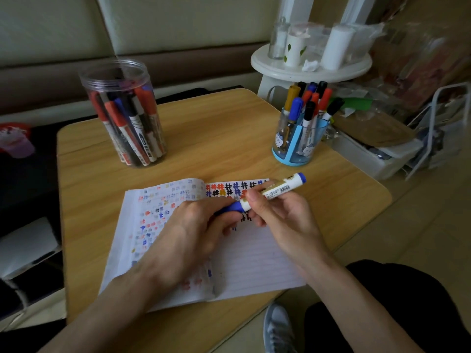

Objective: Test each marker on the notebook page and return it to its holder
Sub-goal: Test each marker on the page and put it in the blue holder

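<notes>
Fingers of our left hand (196, 230) curl round the blue end of a marker (280, 190), and fingers of our right hand (280, 215) pinch its white barrel, just above the open notebook (254, 261) on the desk (216, 138). Beyond our fingers stand a jar (125, 115), left, and a holder (298, 146), right.

Bare table (216, 138) lies open between the jar (122, 115) at the back left and the holder (299, 149) at the back right. Markers (309, 110) stick up out of the holder, crowding its mouth. A stool (311, 70) stands close behind the holder, and a bin (369, 161) sits just off the table's right edge.
</notes>
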Demonstrator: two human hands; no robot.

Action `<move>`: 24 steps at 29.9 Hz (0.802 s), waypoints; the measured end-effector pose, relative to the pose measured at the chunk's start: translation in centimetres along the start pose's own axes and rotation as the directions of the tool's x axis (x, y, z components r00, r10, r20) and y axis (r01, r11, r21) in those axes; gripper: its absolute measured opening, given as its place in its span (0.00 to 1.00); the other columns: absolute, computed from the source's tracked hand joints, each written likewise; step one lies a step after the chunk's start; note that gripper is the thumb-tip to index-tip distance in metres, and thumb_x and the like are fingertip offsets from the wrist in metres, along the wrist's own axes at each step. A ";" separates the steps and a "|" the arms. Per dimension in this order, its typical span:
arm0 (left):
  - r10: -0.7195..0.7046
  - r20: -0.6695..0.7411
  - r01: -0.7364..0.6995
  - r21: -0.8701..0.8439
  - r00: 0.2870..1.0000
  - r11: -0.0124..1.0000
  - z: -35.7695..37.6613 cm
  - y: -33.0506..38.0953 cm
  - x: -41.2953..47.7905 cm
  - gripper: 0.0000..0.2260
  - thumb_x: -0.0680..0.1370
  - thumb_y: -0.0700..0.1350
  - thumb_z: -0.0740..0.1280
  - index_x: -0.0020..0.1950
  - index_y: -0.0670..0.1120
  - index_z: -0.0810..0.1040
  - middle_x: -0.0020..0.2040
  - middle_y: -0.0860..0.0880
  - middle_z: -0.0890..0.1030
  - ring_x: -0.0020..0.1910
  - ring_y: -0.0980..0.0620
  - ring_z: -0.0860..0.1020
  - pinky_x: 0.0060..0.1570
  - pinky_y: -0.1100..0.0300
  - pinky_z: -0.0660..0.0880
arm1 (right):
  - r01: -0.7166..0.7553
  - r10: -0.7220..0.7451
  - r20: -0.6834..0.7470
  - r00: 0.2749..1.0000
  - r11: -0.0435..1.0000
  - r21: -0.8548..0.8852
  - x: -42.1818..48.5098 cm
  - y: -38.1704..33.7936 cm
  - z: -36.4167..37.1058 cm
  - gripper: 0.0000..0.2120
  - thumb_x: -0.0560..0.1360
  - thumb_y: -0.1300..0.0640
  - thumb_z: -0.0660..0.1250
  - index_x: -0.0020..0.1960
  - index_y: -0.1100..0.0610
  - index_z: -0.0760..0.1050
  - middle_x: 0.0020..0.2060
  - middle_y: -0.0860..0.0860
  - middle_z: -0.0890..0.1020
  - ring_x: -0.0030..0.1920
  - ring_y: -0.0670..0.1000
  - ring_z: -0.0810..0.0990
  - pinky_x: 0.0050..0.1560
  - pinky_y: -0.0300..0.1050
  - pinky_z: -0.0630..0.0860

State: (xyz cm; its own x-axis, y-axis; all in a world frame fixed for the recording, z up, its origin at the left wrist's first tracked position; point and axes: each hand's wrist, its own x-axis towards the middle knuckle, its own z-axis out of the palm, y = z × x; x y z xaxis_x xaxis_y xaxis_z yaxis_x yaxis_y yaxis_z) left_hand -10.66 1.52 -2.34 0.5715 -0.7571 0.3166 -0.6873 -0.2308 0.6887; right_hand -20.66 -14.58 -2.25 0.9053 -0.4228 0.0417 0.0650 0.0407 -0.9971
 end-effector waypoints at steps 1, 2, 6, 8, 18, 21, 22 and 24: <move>-0.013 0.025 0.013 -0.026 1.000 1.000 -0.2 0.1 0.1 0.08 0.82 0.50 0.66 0.51 0.50 0.84 0.38 0.55 0.82 0.38 0.55 0.80 0.37 0.66 0.73 | -0.003 0.003 0.012 1.000 1.000 -0.003 0.0 -0.1 -0.1 0.10 0.79 0.55 0.71 0.53 0.62 0.81 0.36 0.50 0.82 0.38 0.46 0.78 0.40 0.36 0.77; -0.024 0.046 0.026 -0.042 0.999 0.999 -0.4 0.2 0.1 0.08 0.82 0.50 0.66 0.52 0.51 0.84 0.38 0.56 0.82 0.39 0.56 0.81 0.38 0.68 0.72 | -0.010 0.010 0.014 1.000 1.000 0.004 0.0 -0.2 -0.1 0.11 0.78 0.54 0.71 0.53 0.62 0.81 0.36 0.51 0.82 0.38 0.46 0.78 0.40 0.36 0.77; -0.008 -0.057 0.010 0.035 0.998 0.999 -0.4 0.6 -0.6 0.13 0.81 0.58 0.65 0.52 0.52 0.85 0.39 0.56 0.83 0.38 0.56 0.81 0.39 0.62 0.75 | -0.066 0.066 -0.077 0.995 0.998 0.000 -0.2 -0.2 0.8 0.13 0.77 0.48 0.71 0.41 0.57 0.80 0.32 0.51 0.79 0.34 0.45 0.76 0.36 0.36 0.74; 0.013 -0.085 -0.002 0.122 0.996 0.993 -0.2 0.9 -0.8 0.12 0.82 0.57 0.65 0.50 0.52 0.83 0.39 0.55 0.82 0.38 0.54 0.79 0.40 0.59 0.74 | -0.094 0.096 -0.139 0.986 0.995 0.016 -0.4 0.0 1.5 0.15 0.77 0.47 0.72 0.39 0.57 0.80 0.30 0.52 0.78 0.32 0.46 0.75 0.33 0.36 0.72; -0.053 -0.065 0.056 0.054 0.997 0.997 0.0 0.3 0.1 0.11 0.82 0.51 0.66 0.46 0.48 0.83 0.35 0.53 0.81 0.35 0.52 0.78 0.36 0.64 0.72 | -0.064 0.060 -0.108 0.992 0.997 -0.038 0.3 -0.3 1.4 0.20 0.80 0.50 0.70 0.43 0.68 0.77 0.31 0.52 0.78 0.32 0.46 0.74 0.35 0.40 0.71; -0.079 0.015 0.079 -0.031 0.997 0.996 -0.4 0.5 0.6 0.10 0.81 0.50 0.66 0.45 0.48 0.84 0.37 0.56 0.83 0.37 0.56 0.80 0.37 0.70 0.71 | -0.061 0.057 -0.071 0.996 0.997 -0.045 0.3 -0.5 0.8 0.20 0.80 0.49 0.70 0.41 0.67 0.77 0.32 0.53 0.78 0.33 0.46 0.74 0.36 0.38 0.72; -0.090 0.053 0.094 -0.071 0.995 0.993 -0.6 0.6 0.7 0.10 0.82 0.49 0.66 0.44 0.49 0.84 0.36 0.56 0.83 0.36 0.57 0.80 0.37 0.71 0.71 | -0.059 0.057 -0.056 0.997 0.997 -0.050 0.3 -0.5 0.7 0.19 0.80 0.49 0.69 0.41 0.65 0.78 0.32 0.52 0.77 0.34 0.46 0.74 0.36 0.37 0.72; -0.118 0.112 0.133 -0.141 0.987 0.981 -0.8 0.8 0.9 0.10 0.82 0.46 0.66 0.43 0.48 0.84 0.35 0.54 0.83 0.35 0.59 0.80 0.38 0.72 0.70 | -0.068 0.066 -0.045 0.997 0.997 -0.044 0.1 -0.6 0.6 0.17 0.80 0.48 0.69 0.40 0.60 0.78 0.31 0.51 0.77 0.34 0.45 0.74 0.36 0.36 0.72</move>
State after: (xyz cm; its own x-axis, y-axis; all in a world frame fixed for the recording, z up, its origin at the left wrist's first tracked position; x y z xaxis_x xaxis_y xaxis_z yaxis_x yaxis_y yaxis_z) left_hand -10.35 1.12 -0.98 0.5945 -0.7884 0.1583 -0.5349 -0.2407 0.8099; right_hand -20.30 -14.09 -1.58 0.8876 -0.4599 -0.0274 -0.0155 0.0297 -0.9994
